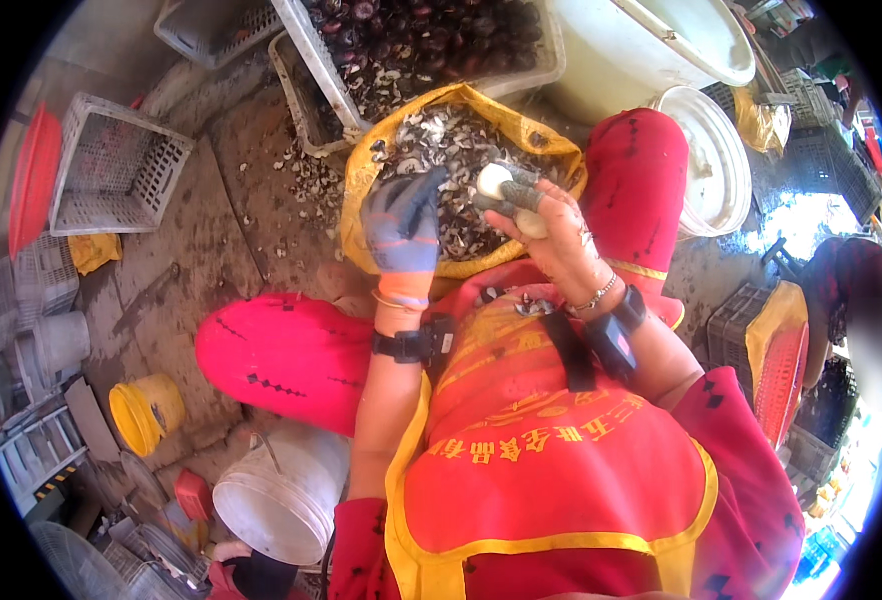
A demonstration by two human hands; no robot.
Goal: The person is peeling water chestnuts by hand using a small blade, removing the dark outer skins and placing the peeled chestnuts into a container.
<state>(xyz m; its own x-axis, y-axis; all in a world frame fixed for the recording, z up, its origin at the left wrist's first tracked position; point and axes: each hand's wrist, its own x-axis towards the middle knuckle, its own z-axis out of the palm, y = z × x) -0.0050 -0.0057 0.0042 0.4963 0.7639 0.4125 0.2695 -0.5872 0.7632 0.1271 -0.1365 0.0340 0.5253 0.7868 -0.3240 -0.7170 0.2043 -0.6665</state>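
Note:
My right hand is raised over the right side of a yellow-rimmed sack, with grey covers on its fingers. Its fingers are closed round a smooth white ball, which looks like a peeled water chestnut. A second pale piece shows lower in the same grip. My left hand, in a grey-blue glove with an orange cuff, is over the sack's left side. Its fingers are together and bent; anything in them is hidden. The yellow sack stands open between my knees, full of dark and white peelings.
Beyond the sack is a crate of dark reddish-brown round pieces. A large pale tub and lidded white bucket are at the right. Leftward are an upright crate, red basin, yellow bucket and white bucket.

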